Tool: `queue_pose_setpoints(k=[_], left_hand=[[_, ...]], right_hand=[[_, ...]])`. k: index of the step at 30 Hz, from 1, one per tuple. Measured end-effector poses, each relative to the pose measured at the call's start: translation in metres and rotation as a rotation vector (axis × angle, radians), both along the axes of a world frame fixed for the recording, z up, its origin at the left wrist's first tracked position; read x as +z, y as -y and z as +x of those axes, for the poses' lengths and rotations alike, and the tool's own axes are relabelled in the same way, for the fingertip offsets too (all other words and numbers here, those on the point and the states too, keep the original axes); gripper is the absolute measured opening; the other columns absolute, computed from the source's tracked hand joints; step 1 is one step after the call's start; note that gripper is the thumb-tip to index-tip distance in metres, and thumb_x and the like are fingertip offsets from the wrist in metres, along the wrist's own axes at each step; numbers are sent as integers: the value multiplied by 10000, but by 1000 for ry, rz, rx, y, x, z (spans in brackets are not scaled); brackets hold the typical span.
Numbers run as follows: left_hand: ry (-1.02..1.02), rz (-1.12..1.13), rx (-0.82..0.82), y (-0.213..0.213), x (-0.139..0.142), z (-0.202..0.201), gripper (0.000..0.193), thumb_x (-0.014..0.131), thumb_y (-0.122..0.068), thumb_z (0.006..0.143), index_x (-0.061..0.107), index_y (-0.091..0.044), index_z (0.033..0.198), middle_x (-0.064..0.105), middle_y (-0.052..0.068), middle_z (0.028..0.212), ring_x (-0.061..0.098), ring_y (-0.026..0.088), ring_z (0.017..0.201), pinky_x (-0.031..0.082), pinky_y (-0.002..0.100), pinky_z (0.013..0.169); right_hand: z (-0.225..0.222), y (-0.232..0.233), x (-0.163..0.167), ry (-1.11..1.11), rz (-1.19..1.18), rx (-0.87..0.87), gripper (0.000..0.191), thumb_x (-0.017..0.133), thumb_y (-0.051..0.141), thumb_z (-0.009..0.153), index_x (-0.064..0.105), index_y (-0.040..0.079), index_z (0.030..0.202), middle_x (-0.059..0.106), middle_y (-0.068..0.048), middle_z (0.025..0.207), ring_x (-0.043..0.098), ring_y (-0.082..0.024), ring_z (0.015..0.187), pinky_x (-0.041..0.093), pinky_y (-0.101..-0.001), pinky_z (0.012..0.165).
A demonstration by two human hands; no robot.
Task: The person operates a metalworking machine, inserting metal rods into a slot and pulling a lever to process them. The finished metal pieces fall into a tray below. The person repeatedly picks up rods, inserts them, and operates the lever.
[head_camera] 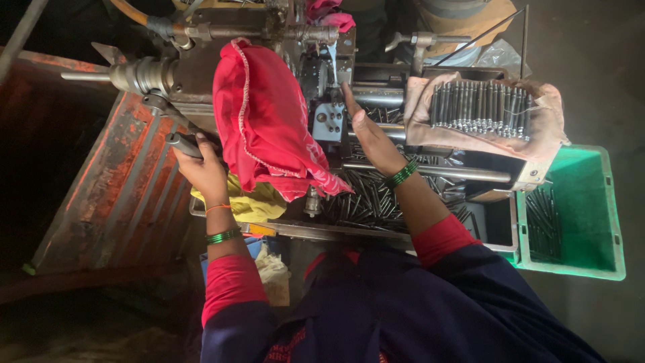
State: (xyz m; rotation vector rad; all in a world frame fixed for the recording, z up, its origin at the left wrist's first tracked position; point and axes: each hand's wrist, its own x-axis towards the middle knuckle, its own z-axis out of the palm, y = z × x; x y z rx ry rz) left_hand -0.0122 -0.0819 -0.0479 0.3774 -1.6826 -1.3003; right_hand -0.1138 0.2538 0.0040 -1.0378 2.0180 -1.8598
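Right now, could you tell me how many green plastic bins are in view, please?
1. The green bin sits at the far right, beside the machine, with dark metal pins lying inside it. Others may be hidden beyond the frame.

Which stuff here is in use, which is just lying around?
In use:
left hand gripping the lever handle
right hand reaching to the machine block

Lying about:
red cloth
yellow cloth
row of metal pins
green bin

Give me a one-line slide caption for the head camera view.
Left hand grips a machine lever while the right hand reaches into the machine beside a red cloth.
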Motion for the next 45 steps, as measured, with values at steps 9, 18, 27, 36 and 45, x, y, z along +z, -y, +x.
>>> queue_pose_setpoints(k=[9, 18, 27, 36, 45], left_hand=[[2, -48, 30, 2, -3, -2, 154, 627, -111, 1075, 539, 10, 1112, 657, 49, 864, 627, 117, 747, 526, 282, 717], [17, -79, 34, 0, -1, -1, 144, 621, -106, 1075, 535, 8, 1095, 658, 51, 840, 631, 120, 738, 528, 287, 720], [15, -60, 31, -1, 2, -1, 154, 624, -110, 1077, 531, 10, 1104, 662, 53, 837, 628, 115, 743, 527, 285, 723], [-1, -88, 17, 1, -1, 4, 150, 615, -99, 1086, 533, 21, 1126, 663, 59, 871, 628, 121, 769, 527, 284, 749], [-18, -53, 1, 4, 2, 7, 144, 609, -84, 1071, 535, 18, 1143, 656, 62, 906, 624, 121, 777, 532, 286, 753]], right_hand=[[-1, -2, -1, 6, 12, -5, 907, 150, 689, 1049, 76, 14, 1650, 102, -181, 1748, 90, -310, 1631, 85, -397, 1307], [-2, -2, 0, 23, 32, -4, 946, 130, 724, 1011, 47, 39, 1658, 66, -181, 1744, 70, -325, 1613, 103, -414, 1292], [-1, -3, 1, 7, 31, 3, 922, 139, 714, 1030, 53, 42, 1655, 68, -178, 1749, 74, -329, 1622, 99, -420, 1300], [4, -1, -2, 8, 24, 13, 909, 156, 698, 1043, 54, 33, 1653, 78, -185, 1749, 81, -328, 1627, 96, -412, 1304], [6, 6, -6, 12, 6, 10, 889, 165, 681, 1051, 67, 34, 1652, 92, -181, 1747, 90, -314, 1626, 95, -411, 1305]])
